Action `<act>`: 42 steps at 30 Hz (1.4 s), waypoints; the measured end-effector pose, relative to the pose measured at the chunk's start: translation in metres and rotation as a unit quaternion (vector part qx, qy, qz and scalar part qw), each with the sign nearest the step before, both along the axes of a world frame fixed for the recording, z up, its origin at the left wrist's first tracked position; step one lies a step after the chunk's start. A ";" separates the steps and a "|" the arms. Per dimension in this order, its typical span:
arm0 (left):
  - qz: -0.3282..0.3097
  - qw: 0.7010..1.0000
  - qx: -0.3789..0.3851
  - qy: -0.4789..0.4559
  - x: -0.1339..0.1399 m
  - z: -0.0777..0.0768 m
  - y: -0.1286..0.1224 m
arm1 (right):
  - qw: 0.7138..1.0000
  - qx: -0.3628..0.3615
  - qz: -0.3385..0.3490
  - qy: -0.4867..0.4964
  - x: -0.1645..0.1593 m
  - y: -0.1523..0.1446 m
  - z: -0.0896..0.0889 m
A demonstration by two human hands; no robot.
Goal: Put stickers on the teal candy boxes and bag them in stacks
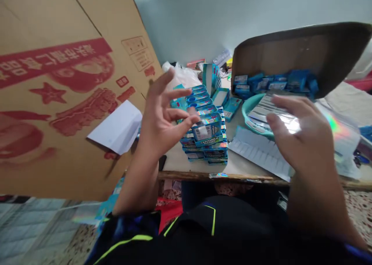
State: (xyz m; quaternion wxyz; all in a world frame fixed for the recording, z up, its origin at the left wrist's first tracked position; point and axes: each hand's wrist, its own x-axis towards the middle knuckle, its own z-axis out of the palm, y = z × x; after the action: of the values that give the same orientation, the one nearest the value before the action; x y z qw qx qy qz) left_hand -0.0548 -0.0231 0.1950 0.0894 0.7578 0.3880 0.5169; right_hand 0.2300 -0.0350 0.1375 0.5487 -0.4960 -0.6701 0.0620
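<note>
My left hand (162,121) is beside a stack of small blue candy boxes (215,152) marked "CARAMELO". Its thumb and forefinger come together in front of the top blue box (207,127), while the other fingers spread upward. A small see-through patch shows by the thumb tip; whether it is held is unclear. Over a turquoise bowl (249,119) hovers my right hand (305,129), thumb and forefinger apart and nothing visible between them. Shiny striped sheets (261,110) lie in that bowl, partly hidden by this hand.
A large printed cardboard box (81,160) leans on the left, with a white paper (116,129) against it. Behind the bowl, an open carton (270,55) contains several blue boxes. White backing paper (255,148) reaches the table edge (186,175). Clear plastic (343,141) lies right.
</note>
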 end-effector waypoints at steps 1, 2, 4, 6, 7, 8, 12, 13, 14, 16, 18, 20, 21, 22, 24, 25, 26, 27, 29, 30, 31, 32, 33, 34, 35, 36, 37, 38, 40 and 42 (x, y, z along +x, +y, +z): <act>-0.012 1.000 -0.016 0.019 -0.001 0.005 0.008 | 0.996 0.003 0.088 0.027 -0.016 0.010 0.025; -0.023 0.999 -0.030 0.039 -0.001 0.010 0.014 | 0.985 -0.014 0.166 0.047 -0.032 0.019 0.045; -0.052 0.995 -0.044 0.077 -0.002 0.017 0.024 | 0.958 -0.056 0.280 0.021 -0.064 0.038 0.071; -0.090 0.991 -0.037 0.091 -0.004 0.022 0.030 | 0.942 -0.078 0.326 0.011 -0.088 0.053 0.081; -0.102 0.991 -0.032 0.086 -0.005 0.022 0.032 | 0.937 -0.081 0.340 0.012 -0.096 0.058 0.083; -0.103 0.991 -0.033 0.077 -0.008 0.022 0.033 | 0.934 -0.079 0.349 0.015 -0.102 0.062 0.084; -0.066 0.994 -0.083 0.038 -0.024 0.016 0.042 | 0.928 -0.071 0.365 0.021 -0.117 0.068 0.085; -0.068 0.993 -0.094 0.022 -0.028 0.014 0.045 | 0.930 -0.065 0.359 0.031 -0.120 0.069 0.086; -0.071 0.992 -0.106 0.003 -0.031 0.011 0.049 | 0.934 -0.055 0.349 0.046 -0.123 0.070 0.087; -0.063 0.990 -0.127 -0.029 -0.038 0.007 0.057 | 0.944 -0.020 0.318 0.090 -0.130 0.075 0.087; -0.044 0.988 -0.144 -0.042 -0.042 0.002 0.064 | 0.950 0.011 0.285 0.130 -0.134 0.082 0.086; -0.034 0.987 -0.153 -0.046 -0.046 -0.001 0.068 | 0.951 0.014 0.267 0.154 -0.136 0.091 0.082; -0.033 0.986 -0.153 -0.053 -0.048 -0.003 0.070 | 0.951 0.009 0.262 0.165 -0.136 0.095 0.080; -0.033 0.986 -0.153 -0.062 -0.049 -0.005 0.070 | 0.949 0.004 0.261 0.175 -0.136 0.099 0.077; -0.037 0.985 -0.151 -0.077 -0.052 -0.008 0.070 | 0.944 0.000 0.266 0.195 -0.134 0.107 0.071; -0.040 0.985 -0.148 -0.080 -0.054 -0.009 0.070 | 0.941 0.001 0.271 0.202 -0.134 0.110 0.069; -0.041 0.986 -0.145 -0.078 -0.056 -0.010 0.070 | 0.938 0.001 0.277 0.206 -0.133 0.113 0.067; -0.041 0.986 -0.143 -0.070 -0.058 -0.010 0.070 | 0.937 -0.001 0.282 0.207 -0.133 0.115 0.067; -0.038 0.987 -0.148 -0.042 -0.061 -0.007 0.071 | 0.936 -0.005 0.288 0.201 -0.133 0.116 0.068; -0.033 0.988 -0.149 -0.029 -0.063 -0.004 0.071 | 0.937 -0.008 0.291 0.191 -0.133 0.116 0.070; -0.025 0.989 -0.145 -0.018 -0.064 -0.001 0.071 | 0.939 -0.010 0.295 0.178 -0.133 0.114 0.073; -0.014 0.991 -0.136 -0.010 -0.064 0.003 0.071 | 0.940 -0.009 0.299 0.162 -0.134 0.111 0.077; 0.000 0.993 -0.122 -0.003 -0.063 0.008 0.071 | 0.942 -0.007 0.304 0.143 -0.134 0.108 0.080; 0.013 0.994 -0.104 0.001 -0.062 0.012 0.070 | 0.943 -0.003 0.308 0.123 -0.134 0.104 0.084; 0.020 0.996 -0.087 0.004 -0.059 0.016 0.069 | 0.945 0.004 0.310 0.103 -0.133 0.100 0.088; 0.018 0.997 -0.075 0.005 -0.055 0.019 0.068 | 0.947 0.012 0.310 0.083 -0.133 0.097 0.091; 0.010 0.998 -0.067 0.000 -0.051 0.022 0.066 | 0.949 0.023 0.308 0.064 -0.132 0.093 0.094; -0.003 0.998 -0.062 -0.011 -0.047 0.023 0.065 | 0.951 0.036 0.305 0.046 -0.131 0.091 0.096; -0.025 0.997 -0.053 -0.047 -0.039 0.023 0.063 | 0.951 0.073 0.299 0.019 -0.130 0.087 0.099; -0.026 0.995 -0.044 -0.084 -0.033 0.019 0.063 | 0.948 0.101 0.302 0.003 -0.128 0.086 0.099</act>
State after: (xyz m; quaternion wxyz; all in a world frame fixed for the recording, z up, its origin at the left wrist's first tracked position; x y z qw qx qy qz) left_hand -0.0878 0.0402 0.2143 0.1681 0.7171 0.3814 0.5586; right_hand 0.1019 0.0506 0.2365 0.5536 -0.2128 -0.7894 0.1582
